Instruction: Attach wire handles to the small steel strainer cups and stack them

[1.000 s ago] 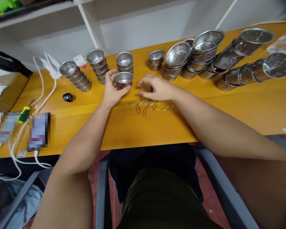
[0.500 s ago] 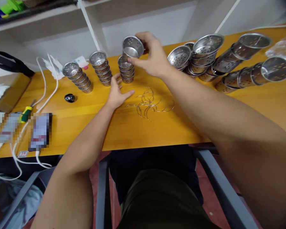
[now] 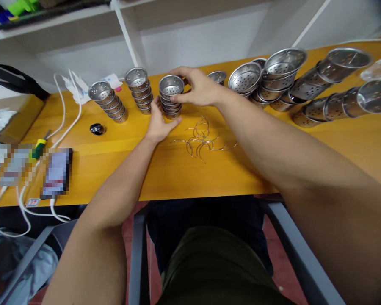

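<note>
A stack of small perforated steel cups (image 3: 170,96) stands at the middle of the orange table (image 3: 209,169). My right hand (image 3: 198,88) rests on the stack's right side, fingers curled round the top cup. My left hand (image 3: 158,120) lies open on the table, fingertips touching the foot of the same stack. A loose pile of thin wire rings (image 3: 201,140) lies just right of my left hand.
Two more cup stacks (image 3: 109,101) (image 3: 140,90) lean to the left. Larger strainers (image 3: 260,82) and long lying stacks (image 3: 333,101) fill the right. A black knob (image 3: 97,128), white cables (image 3: 62,114), a screwdriver (image 3: 40,146) and a phone (image 3: 55,171) lie at left.
My right hand lifted the single cup, carried it over the middle stack and set it down on top. My left hand let go of that cup and now rests by the stack's base.
</note>
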Available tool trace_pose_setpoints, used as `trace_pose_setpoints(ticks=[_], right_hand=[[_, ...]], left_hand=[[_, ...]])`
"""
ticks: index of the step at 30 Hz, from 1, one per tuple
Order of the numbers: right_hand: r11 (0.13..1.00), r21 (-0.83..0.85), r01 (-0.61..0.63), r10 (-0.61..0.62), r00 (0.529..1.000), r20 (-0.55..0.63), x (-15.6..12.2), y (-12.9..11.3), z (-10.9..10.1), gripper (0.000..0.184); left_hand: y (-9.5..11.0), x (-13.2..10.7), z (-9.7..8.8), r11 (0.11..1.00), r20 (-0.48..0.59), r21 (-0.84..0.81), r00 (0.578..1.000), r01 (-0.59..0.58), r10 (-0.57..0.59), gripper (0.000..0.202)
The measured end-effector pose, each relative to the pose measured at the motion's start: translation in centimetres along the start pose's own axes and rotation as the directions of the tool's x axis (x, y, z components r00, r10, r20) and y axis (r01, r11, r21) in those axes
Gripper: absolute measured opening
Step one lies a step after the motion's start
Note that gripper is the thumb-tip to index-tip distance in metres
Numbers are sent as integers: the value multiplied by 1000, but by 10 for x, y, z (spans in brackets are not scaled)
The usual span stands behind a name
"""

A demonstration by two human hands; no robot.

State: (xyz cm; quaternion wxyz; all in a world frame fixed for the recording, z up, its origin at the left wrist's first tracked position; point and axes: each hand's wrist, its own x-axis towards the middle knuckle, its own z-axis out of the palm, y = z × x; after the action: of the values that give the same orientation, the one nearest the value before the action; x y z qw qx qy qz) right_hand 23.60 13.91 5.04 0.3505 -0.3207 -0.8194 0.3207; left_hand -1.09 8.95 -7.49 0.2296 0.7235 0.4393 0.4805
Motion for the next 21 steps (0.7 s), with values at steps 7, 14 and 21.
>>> trace_pose_setpoints(ticks=[7,14,21], right_hand=[[990,-123,69,-58,995,87,-38,-31,22,117],[984,-155,81,-73,996,59,-36,-25,28,89],[988,-134,77,-67,995,78,-28,-20,26,90]], left_hand=[[15,6,-4,991,5,-93,995,96,-96,99],[10,6,-6,988,56,-132,996,77,-70,84],[1,6,-4,987,33,-154,999,43,-39,81]])
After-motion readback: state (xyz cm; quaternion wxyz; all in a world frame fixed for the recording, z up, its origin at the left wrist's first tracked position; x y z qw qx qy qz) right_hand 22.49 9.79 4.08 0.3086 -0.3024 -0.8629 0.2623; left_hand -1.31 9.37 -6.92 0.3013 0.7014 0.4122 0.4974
